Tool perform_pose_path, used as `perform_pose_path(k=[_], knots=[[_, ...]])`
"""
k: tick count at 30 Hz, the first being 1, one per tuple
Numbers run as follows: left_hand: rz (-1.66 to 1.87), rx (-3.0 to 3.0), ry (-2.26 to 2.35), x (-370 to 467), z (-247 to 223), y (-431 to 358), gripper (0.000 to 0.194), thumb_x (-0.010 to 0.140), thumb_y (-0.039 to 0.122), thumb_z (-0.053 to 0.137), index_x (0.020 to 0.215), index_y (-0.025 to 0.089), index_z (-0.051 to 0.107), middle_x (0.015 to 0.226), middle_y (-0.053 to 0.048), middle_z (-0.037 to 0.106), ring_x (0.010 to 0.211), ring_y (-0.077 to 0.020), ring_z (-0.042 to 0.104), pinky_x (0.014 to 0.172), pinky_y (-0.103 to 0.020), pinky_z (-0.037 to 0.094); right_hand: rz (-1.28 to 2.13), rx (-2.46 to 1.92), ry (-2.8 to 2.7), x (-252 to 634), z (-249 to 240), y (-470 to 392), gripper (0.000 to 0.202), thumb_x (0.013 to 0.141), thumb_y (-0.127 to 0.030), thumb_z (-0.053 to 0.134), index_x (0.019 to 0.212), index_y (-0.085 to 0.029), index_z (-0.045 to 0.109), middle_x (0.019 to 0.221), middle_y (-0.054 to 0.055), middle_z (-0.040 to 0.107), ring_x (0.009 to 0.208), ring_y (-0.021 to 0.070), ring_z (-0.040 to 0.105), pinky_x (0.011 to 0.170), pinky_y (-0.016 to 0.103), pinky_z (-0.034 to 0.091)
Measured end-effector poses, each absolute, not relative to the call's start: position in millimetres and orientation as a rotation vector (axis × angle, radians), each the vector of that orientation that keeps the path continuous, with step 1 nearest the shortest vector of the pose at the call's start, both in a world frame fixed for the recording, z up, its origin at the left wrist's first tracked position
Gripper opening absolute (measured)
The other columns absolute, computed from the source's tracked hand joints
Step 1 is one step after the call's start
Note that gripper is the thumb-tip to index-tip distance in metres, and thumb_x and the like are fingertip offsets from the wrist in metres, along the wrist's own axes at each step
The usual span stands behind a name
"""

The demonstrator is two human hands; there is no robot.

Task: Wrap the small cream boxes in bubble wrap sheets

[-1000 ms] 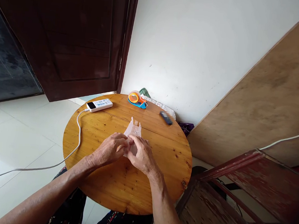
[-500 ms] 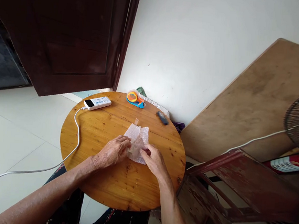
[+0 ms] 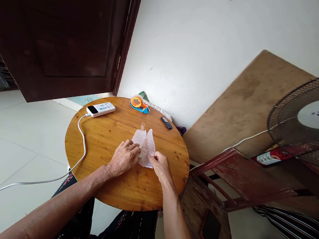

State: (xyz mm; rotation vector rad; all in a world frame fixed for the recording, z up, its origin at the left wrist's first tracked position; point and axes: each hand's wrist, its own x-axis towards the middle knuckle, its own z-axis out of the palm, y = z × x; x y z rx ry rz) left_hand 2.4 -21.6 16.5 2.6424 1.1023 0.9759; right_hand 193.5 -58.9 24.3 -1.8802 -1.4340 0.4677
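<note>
A piece of clear bubble wrap (image 3: 147, 148) lies on the round wooden table (image 3: 114, 130), its right part raised in a fold. At its left edge is my left hand (image 3: 125, 157), fingers curled and pressed down on the wrap. My right hand (image 3: 161, 166) pinches the lower right edge of the wrap between thumb and fingers. A short strip of clear tape (image 3: 142, 126) sticks out past the wrap's far edge. Whatever may be inside the wrap cannot be made out.
A tape dispenser (image 3: 139, 104) stands at the table's far side, with a dark small device (image 3: 166, 122) to its right. A white power bank (image 3: 100, 109) with a cable lies at the left. A fan (image 3: 309, 113) and a red wooden chair (image 3: 243, 177) are at the right.
The view has shifted to the right, showing more of the fan. The right part of the wrap now rises in a narrower fold, with my right hand still at its edge.
</note>
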Motion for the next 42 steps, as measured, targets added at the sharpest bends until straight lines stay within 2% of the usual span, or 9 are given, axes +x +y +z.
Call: perform_pose_path(k=[8, 13, 16, 21, 26, 29, 33, 37, 42], knots=[[1.000, 2.600, 1.072, 4, 15, -17, 0.012, 0.088, 0.018, 0.057, 0.091, 0.022, 0.067, 0.109, -0.007, 0.072, 0.098, -0.0252, 0.053, 0.083, -0.039, 0.045, 0.369, -1.780, -1.406, 170, 29, -50, 0.016, 0.075, -0.036, 0.054, 0.077, -0.021, 0.057, 0.061, -0.004, 0.056, 0.056, 0.0134, 0.049, 0.053, 0.023, 0.036], [0.990, 2.498, 1.067, 7, 14, -14, 0.012, 0.089, 0.022, 0.055, 0.088, 0.022, 0.067, 0.098, -0.007, 0.072, 0.095, -0.0245, 0.054, 0.086, -0.038, 0.045, 0.368, -1.716, -1.466, 153, 38, -43, 0.037, 0.075, -0.031, 0.054, 0.110, -0.019, 0.060, 0.064, -0.004, 0.060, 0.060, 0.0150, 0.054, 0.057, 0.024, 0.042], [0.970, 2.375, 1.107, 7, 13, -12, 0.017, 0.086, 0.023, 0.057, 0.100, 0.020, 0.067, 0.097, -0.009, 0.071, 0.097, -0.0259, 0.056, 0.087, -0.039, 0.047, 0.398, -1.690, -1.509, 147, 43, -41, 0.050, 0.076, -0.028, 0.053, 0.125, -0.015, 0.055, 0.065, -0.003, 0.063, 0.063, 0.0161, 0.057, 0.063, 0.026, 0.045], [0.976, 2.298, 1.112, 5, 13, -13, 0.046, 0.081, 0.025, 0.059, 0.126, 0.015, 0.056, 0.105, -0.012, 0.070, 0.102, -0.0280, 0.056, 0.088, -0.041, 0.050, 0.635, -1.628, -1.553, 149, 44, -46, 0.058, 0.081, -0.025, 0.048, 0.138, -0.017, 0.045, 0.080, -0.001, 0.069, 0.065, 0.0147, 0.059, 0.066, 0.028, 0.049], [1.067, 2.077, 0.991, 3, 9, -13, 0.059, 0.072, 0.016, 0.059, 0.131, 0.018, 0.051, 0.110, -0.008, 0.069, 0.107, -0.0253, 0.057, 0.093, -0.043, 0.049, 0.715, -1.622, -1.677, 153, 44, -52, 0.069, 0.073, -0.012, 0.050, 0.142, -0.018, 0.040, 0.102, 0.004, 0.068, 0.065, 0.0106, 0.058, 0.065, 0.025, 0.049], [1.112, 1.874, 1.033, 1, 6, -10, 0.051, 0.071, 0.014, 0.057, 0.122, 0.019, 0.057, 0.112, -0.007, 0.065, 0.100, -0.0206, 0.061, 0.086, -0.036, 0.052, 0.576, -1.697, -1.820, 149, 48, -54, 0.072, 0.071, -0.007, 0.053, 0.141, -0.020, 0.043, 0.105, 0.003, 0.067, 0.064, 0.0104, 0.056, 0.067, 0.026, 0.048], [1.119, 1.830, 1.092, 0, 6, -8, 0.025, 0.081, 0.029, 0.058, 0.102, 0.016, 0.063, 0.098, -0.005, 0.063, 0.083, -0.0163, 0.062, 0.074, -0.029, 0.052, 0.400, -1.802, -1.942, 140, 56, -55, 0.069, 0.073, -0.006, 0.054, 0.140, -0.021, 0.045, 0.107, 0.005, 0.069, 0.082, 0.0169, 0.063, 0.078, 0.029, 0.048], [1.120, 1.860, 1.108, 2, 8, -9, 0.031, 0.083, 0.046, 0.061, 0.090, 0.017, 0.064, 0.090, -0.004, 0.061, 0.075, -0.0150, 0.059, 0.074, -0.030, 0.051, 0.304, -1.880, -1.980, 133, 61, -55, 0.066, 0.075, -0.006, 0.054, 0.140, -0.013, 0.046, 0.108, 0.012, 0.070, 0.097, 0.0246, 0.064, 0.086, 0.035, 0.047], [1.120, 1.882, 1.125, 6, 6, -8, 0.031, 0.084, 0.048, 0.061, 0.089, 0.017, 0.063, 0.088, -0.003, 0.059, 0.072, -0.0139, 0.057, 0.073, -0.029, 0.051, 0.408, -1.746, -1.934, 141, 53, -55, 0.072, 0.070, -0.004, 0.053, 0.140, -0.017, 0.046, 0.108, 0.007, 0.070, 0.082, 0.0177, 0.064, 0.078, 0.029, 0.049]])
